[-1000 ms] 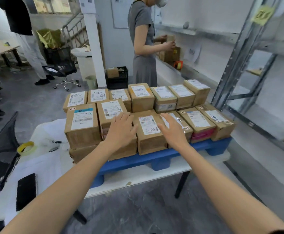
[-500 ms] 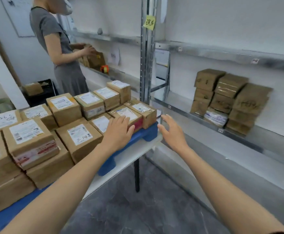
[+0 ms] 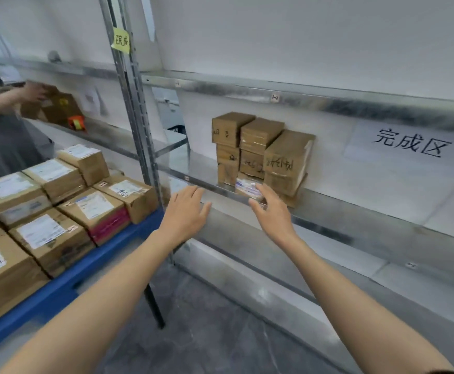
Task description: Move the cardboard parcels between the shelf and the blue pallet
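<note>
While the left hand (image 3: 185, 211) and right hand (image 3: 271, 211) hover flat and empty by the shiny metal shelf (image 3: 355, 229), boxy brown cardboard parcels (image 3: 288, 157) sit stacked on it, and more cover the blue pallet (image 3: 66, 284) left of it.

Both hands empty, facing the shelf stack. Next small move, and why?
Likely reach both hands forward to grip a top one of the stacked cardboard parcels. The left hand and right hand are open, holding nothing, near the shelf edge, in front of that stack.
</note>
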